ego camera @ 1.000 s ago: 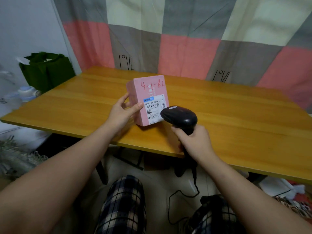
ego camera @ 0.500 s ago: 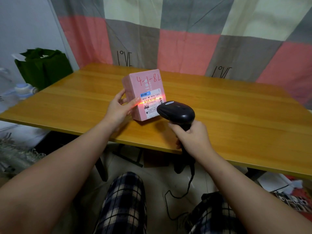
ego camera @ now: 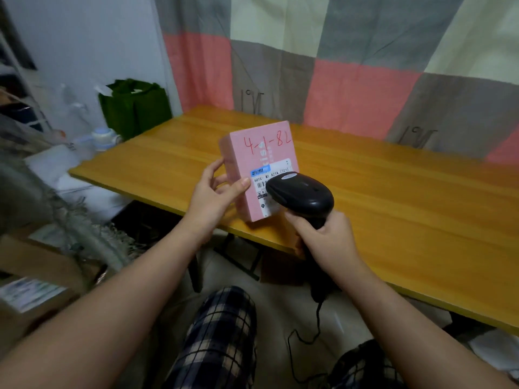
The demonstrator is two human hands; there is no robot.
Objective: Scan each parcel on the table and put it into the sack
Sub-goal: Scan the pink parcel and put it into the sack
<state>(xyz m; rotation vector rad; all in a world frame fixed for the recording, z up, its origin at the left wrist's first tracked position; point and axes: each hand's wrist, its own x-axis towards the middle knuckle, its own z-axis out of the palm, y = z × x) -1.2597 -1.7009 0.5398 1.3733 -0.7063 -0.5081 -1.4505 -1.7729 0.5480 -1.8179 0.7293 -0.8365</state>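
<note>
Head camera: we are holding a pink parcel [ego camera: 254, 155] upright near the front edge of the counter [ego camera: 407, 220]. The left hand [ego camera: 209, 204] is gripping it, thumb across the front face and fingers wrapped round its left side. Whether its lower edge is resting on the wood or hanging just above it, we cannot tell. The right hand [ego camera: 327, 238] is clamped round the handle of a black scanner [ego camera: 302, 193], whose head is sitting just in front of the white label [ego camera: 280, 168] and covering part of the barcode. A cable [ego camera: 311, 339] is trailing from the handle down between our knees. No light line is showing on the label, so we cannot say whether this parcel is registering.

As for progress, this is the only parcel we are seeing on the counter, which suggests the job is nearing its end. The drop into the sack is not yet done. A green bag [ego camera: 134, 110], probably that sack, is standing open beyond the counter's far left corner, well apart from the parcel. A labelled box [ego camera: 33, 293] is lying at lower left, off the counter; whether it belongs to the job, we cannot judge.
</note>
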